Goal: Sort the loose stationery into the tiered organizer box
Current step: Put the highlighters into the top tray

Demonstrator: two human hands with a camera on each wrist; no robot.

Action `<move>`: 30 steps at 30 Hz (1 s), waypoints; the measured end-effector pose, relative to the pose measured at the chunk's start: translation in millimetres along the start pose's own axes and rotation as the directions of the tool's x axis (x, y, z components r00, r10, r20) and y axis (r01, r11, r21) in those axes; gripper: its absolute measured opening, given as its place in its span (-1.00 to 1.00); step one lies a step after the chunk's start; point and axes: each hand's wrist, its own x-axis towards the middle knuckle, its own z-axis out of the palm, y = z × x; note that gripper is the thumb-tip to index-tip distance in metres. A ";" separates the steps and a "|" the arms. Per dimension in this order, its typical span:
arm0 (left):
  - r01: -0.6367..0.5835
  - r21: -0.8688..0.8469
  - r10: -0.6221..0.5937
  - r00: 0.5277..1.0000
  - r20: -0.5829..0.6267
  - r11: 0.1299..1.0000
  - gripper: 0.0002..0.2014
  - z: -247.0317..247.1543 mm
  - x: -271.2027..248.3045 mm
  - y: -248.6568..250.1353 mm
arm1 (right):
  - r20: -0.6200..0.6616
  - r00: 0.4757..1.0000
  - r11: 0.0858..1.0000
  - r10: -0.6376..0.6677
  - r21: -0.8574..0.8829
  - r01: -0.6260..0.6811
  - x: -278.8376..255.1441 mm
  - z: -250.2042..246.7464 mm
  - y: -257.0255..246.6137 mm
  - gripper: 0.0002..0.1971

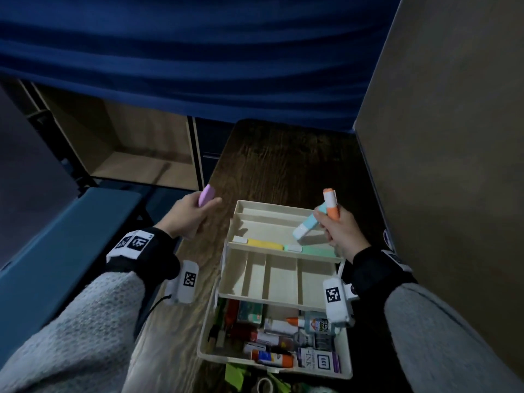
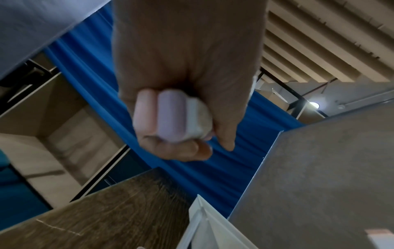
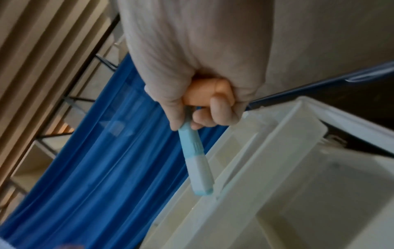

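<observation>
A cream tiered organizer box (image 1: 226, 282) stands open on the dark wooden table. Its top tray (image 1: 272, 219) holds a yellow highlighter (image 1: 265, 244) and a green highlighter (image 1: 317, 251) along the near edge. My right hand (image 1: 337, 228) grips an orange highlighter (image 1: 331, 204) upright and pinches a light blue highlighter (image 1: 304, 226) that slants down into the top tray. My left hand (image 1: 188, 215), left of the box, grips pink and purple highlighters (image 2: 168, 116), one purple end (image 1: 206, 195) showing above the fist.
The middle tray (image 1: 276, 275) has several bare compartments. The bottom bin (image 1: 204, 344) holds glue sticks, a glue bottle, an ink box and other supplies. A grey panel (image 1: 453, 137) stands at right, a blue curtain (image 1: 198, 66) behind. A tape roll (image 1: 265, 385) lies near me.
</observation>
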 end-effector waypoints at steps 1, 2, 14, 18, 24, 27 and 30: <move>0.009 -0.026 -0.010 1.000 -0.012 1.000 -0.55 -0.5 0.4 -2.5 | 0.018 0.999 0.999 0.027 0.037 -0.028 -2.4 -2.6 1.1 -0.86; 0.020 -0.048 -0.021 1.000 -0.023 0.999 -0.49 -0.2 0.7 -4.4 | 0.027 0.998 0.996 0.048 0.074 -0.050 -4.3 -5.1 1.3 -0.87; -0.012 -0.165 0.053 0.968 0.244 0.986 -0.77 21.0 -5.5 22.4 | -0.021 0.995 0.995 0.095 -0.034 -0.096 -16.4 -14.3 0.0 -0.81; -0.110 -0.191 0.162 0.946 0.282 0.975 -0.73 27.4 -18.0 33.6 | 0.025 0.998 0.992 0.061 -0.110 -0.058 -15.7 -15.5 0.3 -0.86; -0.030 -0.125 0.079 0.910 0.407 0.992 -0.61 36.7 -18.4 43.1 | 0.053 0.999 0.909 0.001 -0.416 0.021 -7.1 -14.7 1.6 -0.83; 0.018 -0.122 0.038 0.896 0.442 0.992 -0.66 39.1 -16.5 50.3 | 0.068 0.998 0.802 -0.005 -0.596 0.044 -7.4 -15.0 4.3 -0.81; -0.038 -0.090 0.076 0.885 0.460 0.995 -0.74 40.7 -15.7 57.0 | 0.097 0.995 0.652 -0.013 -0.754 0.082 -10.9 -13.4 4.6 -0.82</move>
